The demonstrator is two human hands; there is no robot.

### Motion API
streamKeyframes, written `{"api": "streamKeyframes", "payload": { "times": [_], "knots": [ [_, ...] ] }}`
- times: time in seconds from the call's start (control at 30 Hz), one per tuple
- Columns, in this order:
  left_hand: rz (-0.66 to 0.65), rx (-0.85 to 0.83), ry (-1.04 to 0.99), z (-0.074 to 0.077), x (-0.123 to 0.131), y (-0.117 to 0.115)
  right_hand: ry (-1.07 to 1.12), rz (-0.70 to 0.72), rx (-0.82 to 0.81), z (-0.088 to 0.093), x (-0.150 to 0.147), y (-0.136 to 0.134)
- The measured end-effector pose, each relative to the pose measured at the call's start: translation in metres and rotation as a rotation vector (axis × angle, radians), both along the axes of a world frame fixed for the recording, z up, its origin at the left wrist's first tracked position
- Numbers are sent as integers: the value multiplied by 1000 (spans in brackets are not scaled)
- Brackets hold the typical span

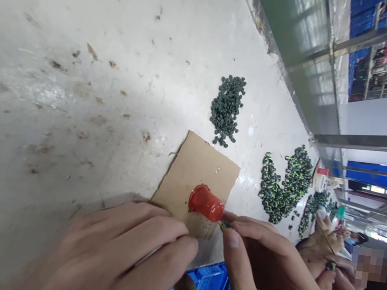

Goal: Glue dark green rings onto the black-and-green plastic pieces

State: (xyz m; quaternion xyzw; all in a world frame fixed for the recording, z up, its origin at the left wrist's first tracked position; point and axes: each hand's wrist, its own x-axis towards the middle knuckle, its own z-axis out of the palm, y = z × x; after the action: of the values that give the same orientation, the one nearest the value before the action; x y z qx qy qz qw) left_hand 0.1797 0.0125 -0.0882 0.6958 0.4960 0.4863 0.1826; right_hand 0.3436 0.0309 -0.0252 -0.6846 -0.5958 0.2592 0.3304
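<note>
My right hand (270, 266) pinches a small dark green piece with a bit of yellow-green (225, 227) between thumb and fingers. The piece is close beside one end of a small red plastic cup (207, 203). That cup is on a brown cardboard sheet (191, 164). My left hand (123, 255) is closed at the cardboard's near edge, its fingers curled inward. The fingertips are hidden, so I cannot make out what they hold.
A pile of small dark green pieces (226, 109) lies on the white table (140, 36) past the cardboard. To the right are green-and-black pieces (288, 187). A co-worker's hands (328, 260) hold a similar piece and a thin stick. Blue crates (210, 282) are below the table edge.
</note>
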Motion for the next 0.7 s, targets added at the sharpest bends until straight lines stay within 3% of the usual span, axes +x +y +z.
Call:
{"api": "streamKeyframes", "payload": {
  "times": [0.27, 0.47, 0.7],
  "knots": [
    [-19, -82, -28, -2, 1, -7, -3, 5, -17, 1, 2, -1],
    [28, -167, -202, 0, 10, -10, -107, 152, -69, 9, 14, 8],
    [56, -230, -241, 2, 16, -6, -185, 144, -5, 2, 13, 4]
  ]
}}
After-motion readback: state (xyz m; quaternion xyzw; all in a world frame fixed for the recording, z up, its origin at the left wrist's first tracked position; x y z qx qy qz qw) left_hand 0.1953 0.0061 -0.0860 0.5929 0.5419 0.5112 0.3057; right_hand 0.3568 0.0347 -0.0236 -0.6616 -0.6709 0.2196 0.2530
